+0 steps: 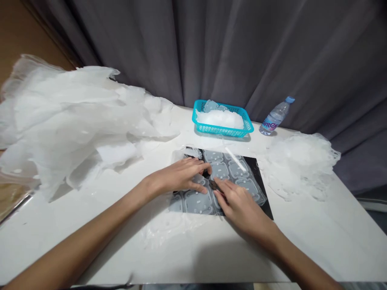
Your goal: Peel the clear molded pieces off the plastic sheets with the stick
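A translucent plastic sheet with several rounded-square moulded shapes lies over a black board in front of me. My left hand rests on the sheet's left part, fingers spread, thumb stretched toward the middle. Close beside it, my right hand is closed around a small dark tool, its tip down at the sheet between two shapes. The fingers hide most of this tool, so its exact kind is unclear. A loose edge of clear film spreads over the table in front of the board.
Behind the board stands a turquoise basket holding white material and cut pieces. A water bottle stands to its right. White sheeting is heaped at left, with a smaller clear pile at right. A grey curtain hangs behind the table.
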Action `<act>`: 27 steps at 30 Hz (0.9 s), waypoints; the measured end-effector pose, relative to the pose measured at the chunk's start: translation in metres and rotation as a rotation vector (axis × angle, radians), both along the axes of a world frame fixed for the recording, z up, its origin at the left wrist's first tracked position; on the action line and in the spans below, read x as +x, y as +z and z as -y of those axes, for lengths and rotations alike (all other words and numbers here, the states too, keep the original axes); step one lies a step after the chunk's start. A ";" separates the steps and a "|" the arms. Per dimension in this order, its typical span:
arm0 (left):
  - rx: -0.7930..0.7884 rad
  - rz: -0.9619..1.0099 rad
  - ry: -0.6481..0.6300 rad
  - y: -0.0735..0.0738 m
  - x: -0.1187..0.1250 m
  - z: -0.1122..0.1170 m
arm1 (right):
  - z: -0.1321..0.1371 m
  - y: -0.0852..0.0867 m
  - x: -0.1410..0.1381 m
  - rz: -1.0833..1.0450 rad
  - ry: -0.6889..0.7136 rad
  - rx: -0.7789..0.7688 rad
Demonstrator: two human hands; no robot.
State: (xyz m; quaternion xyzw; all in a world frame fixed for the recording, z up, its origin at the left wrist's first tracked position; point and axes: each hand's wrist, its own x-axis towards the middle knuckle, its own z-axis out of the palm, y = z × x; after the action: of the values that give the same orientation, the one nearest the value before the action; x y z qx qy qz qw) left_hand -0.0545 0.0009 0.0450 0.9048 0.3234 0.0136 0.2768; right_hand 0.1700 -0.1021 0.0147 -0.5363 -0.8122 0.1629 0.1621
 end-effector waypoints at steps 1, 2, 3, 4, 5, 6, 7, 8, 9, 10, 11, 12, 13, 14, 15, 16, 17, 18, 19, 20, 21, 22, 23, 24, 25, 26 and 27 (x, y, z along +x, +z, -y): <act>0.003 -0.004 0.003 0.000 0.000 0.000 | 0.001 -0.001 -0.003 0.018 -0.005 0.009; 0.005 -0.006 0.005 0.000 0.000 0.001 | 0.002 -0.001 -0.006 0.040 -0.008 0.011; 0.009 -0.008 0.008 0.000 0.000 0.001 | 0.002 -0.002 -0.009 0.065 -0.008 0.011; 0.014 -0.013 0.010 -0.001 0.000 0.001 | 0.002 -0.003 -0.012 0.094 -0.005 0.012; 0.021 -0.019 0.013 -0.001 0.000 0.001 | 0.002 -0.004 -0.014 0.127 -0.001 0.017; 0.031 -0.025 0.016 -0.001 0.000 0.002 | 0.001 -0.005 -0.017 0.162 0.005 0.022; 0.040 -0.031 0.016 -0.001 0.000 0.002 | 0.000 -0.006 -0.019 0.198 0.011 0.029; 0.047 -0.036 0.015 0.000 0.000 0.002 | -0.001 -0.007 -0.020 0.232 0.019 0.033; 0.053 -0.039 0.015 0.000 0.000 0.003 | -0.002 -0.007 -0.022 0.263 0.030 0.034; 0.055 -0.037 0.013 0.001 0.001 0.004 | -0.003 -0.007 -0.023 0.291 0.042 0.031; 0.056 -0.031 0.015 0.001 0.001 0.004 | -0.003 -0.007 -0.023 0.313 0.059 0.028; 0.055 -0.026 0.020 0.002 0.002 0.004 | -0.004 -0.007 -0.023 0.331 0.079 0.029; 0.055 -0.021 0.029 0.002 0.003 0.005 | -0.004 -0.006 -0.023 0.343 0.099 0.032; 0.054 -0.018 0.038 0.002 0.003 0.005 | -0.004 -0.006 -0.022 0.349 0.114 0.035; 0.051 -0.019 0.046 0.003 0.003 0.004 | -0.004 -0.006 -0.021 0.352 0.126 0.041; 0.045 -0.025 0.056 0.004 0.002 0.004 | -0.004 -0.007 -0.020 0.351 0.135 0.045; 0.036 -0.038 0.069 0.005 0.001 0.004 | -0.004 -0.009 -0.018 0.346 0.141 0.050; 0.023 -0.059 0.083 0.006 0.000 0.003 | -0.004 -0.011 -0.017 0.336 0.145 0.056; 0.003 -0.087 0.096 0.009 -0.001 0.003 | -0.005 -0.014 -0.015 0.322 0.149 0.066; -0.025 -0.120 0.102 0.011 -0.002 0.003 | -0.005 -0.017 -0.013 0.303 0.149 0.081; -0.059 -0.151 0.101 0.014 -0.003 0.003 | -0.007 -0.020 -0.011 0.279 0.141 0.099; -0.095 -0.172 0.088 0.016 -0.004 0.003 | -0.008 -0.023 -0.010 0.248 0.125 0.114; -0.131 -0.177 0.065 0.019 -0.004 0.003 | -0.009 -0.024 -0.008 0.207 0.102 0.120; -0.160 -0.168 0.037 0.020 -0.004 0.004 | -0.011 -0.024 -0.007 0.154 0.076 0.114; -0.183 -0.148 0.012 0.021 -0.004 0.004 | -0.012 -0.023 -0.005 0.089 0.054 0.096; -0.200 -0.127 -0.004 0.021 -0.003 0.004 | -0.012 -0.021 -0.003 0.016 0.038 0.068; -0.212 -0.108 -0.008 0.021 -0.003 0.003 | -0.012 -0.018 0.000 -0.058 0.029 0.035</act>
State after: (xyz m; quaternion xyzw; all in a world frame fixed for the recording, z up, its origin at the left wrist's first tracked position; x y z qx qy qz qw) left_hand -0.0576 -0.0023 0.0657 0.8711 0.3337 -0.0707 0.3532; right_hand 0.1696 -0.0901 -0.0034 -0.5166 -0.8176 0.1663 0.1924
